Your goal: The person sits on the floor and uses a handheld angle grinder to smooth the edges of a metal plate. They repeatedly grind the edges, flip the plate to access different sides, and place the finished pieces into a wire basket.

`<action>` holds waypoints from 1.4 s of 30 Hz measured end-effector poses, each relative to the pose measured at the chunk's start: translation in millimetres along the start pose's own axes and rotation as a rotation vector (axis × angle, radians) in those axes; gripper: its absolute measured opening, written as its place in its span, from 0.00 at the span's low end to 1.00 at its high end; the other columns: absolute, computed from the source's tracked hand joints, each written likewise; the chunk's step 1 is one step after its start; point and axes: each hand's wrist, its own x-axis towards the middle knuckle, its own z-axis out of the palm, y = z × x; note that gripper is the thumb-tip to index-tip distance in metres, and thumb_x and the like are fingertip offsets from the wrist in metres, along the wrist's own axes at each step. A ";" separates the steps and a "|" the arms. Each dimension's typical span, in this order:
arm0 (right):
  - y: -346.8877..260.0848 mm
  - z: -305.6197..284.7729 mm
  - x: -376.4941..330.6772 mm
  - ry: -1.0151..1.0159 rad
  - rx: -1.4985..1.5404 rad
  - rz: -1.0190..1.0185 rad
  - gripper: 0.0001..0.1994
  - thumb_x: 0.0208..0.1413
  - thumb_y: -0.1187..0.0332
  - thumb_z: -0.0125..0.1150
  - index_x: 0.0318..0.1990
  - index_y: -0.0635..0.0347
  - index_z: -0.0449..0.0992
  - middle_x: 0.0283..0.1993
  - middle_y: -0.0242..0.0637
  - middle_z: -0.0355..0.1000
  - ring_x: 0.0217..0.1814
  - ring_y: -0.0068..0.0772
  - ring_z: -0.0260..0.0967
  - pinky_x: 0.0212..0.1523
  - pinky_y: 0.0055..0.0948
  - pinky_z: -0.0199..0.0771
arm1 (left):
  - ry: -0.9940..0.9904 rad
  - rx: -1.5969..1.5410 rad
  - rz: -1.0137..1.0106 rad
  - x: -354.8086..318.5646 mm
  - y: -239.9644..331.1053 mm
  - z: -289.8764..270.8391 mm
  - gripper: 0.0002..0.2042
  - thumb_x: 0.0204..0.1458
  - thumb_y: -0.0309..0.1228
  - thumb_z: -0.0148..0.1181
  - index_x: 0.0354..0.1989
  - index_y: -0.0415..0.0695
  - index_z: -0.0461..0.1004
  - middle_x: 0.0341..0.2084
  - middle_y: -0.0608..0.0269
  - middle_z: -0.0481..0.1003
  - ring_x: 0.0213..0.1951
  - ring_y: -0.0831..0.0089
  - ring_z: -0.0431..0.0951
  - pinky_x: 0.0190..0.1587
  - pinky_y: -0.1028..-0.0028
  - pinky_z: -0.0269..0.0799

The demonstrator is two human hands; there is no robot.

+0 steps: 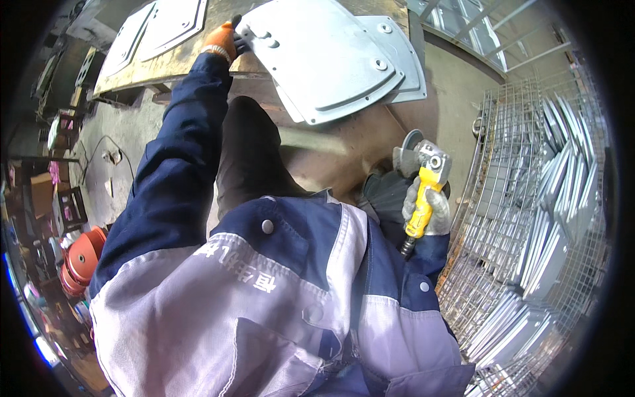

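Note:
My left hand [223, 41], in an orange glove with dark fingertips, is at the left corner of a light grey metal panel [317, 56]. Its fingers close around that corner. The panel has a raised border, small holes and a round fitting near its right end. A similar panel [411, 76] lies partly beneath it, and both overhang the near edge of the worktable [254, 65]. Low on the right, my right hand [433, 210], gloved in grey, grips a yellow angle grinder [423, 202]. The grinder's disc [407, 153] points up, apart from the panels.
Two more grey panels [169, 26] lie on the table at the far left. A wire mesh cage [486, 198] at my right holds several stacked metal plates [555, 198]. Red-orange round containers [84, 255] and a shelf [40, 198] stand at left. A cable [106, 139] lies on the floor.

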 end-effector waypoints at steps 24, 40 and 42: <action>16.4 84.7 34.5 0.235 -0.634 0.087 0.11 0.49 0.68 0.66 0.38 0.61 0.71 0.24 0.36 0.71 0.19 0.29 0.69 0.22 0.27 0.71 | -0.198 -0.904 -0.622 -169.6 -94.6 52.4 0.21 0.61 0.38 0.43 0.57 0.37 0.64 0.54 0.48 0.68 0.55 0.55 0.69 0.58 0.59 0.66; 11.5 121.0 102.5 0.043 -0.952 0.112 0.20 0.45 0.67 0.69 0.45 0.64 0.73 0.31 0.31 0.72 0.27 0.21 0.68 0.28 0.24 0.69 | -1.005 -0.117 -0.306 -190.0 -150.0 44.0 0.16 0.58 0.30 0.52 0.53 0.38 0.70 0.50 0.56 0.73 0.52 0.65 0.73 0.53 0.68 0.69; 14.0 133.9 125.7 -0.013 -0.891 0.092 0.18 0.45 0.68 0.69 0.44 0.64 0.74 0.31 0.30 0.72 0.26 0.21 0.67 0.27 0.24 0.69 | -1.047 -0.067 -0.109 -217.1 -125.8 56.8 0.15 0.57 0.29 0.56 0.51 0.39 0.72 0.48 0.57 0.74 0.49 0.67 0.75 0.50 0.69 0.72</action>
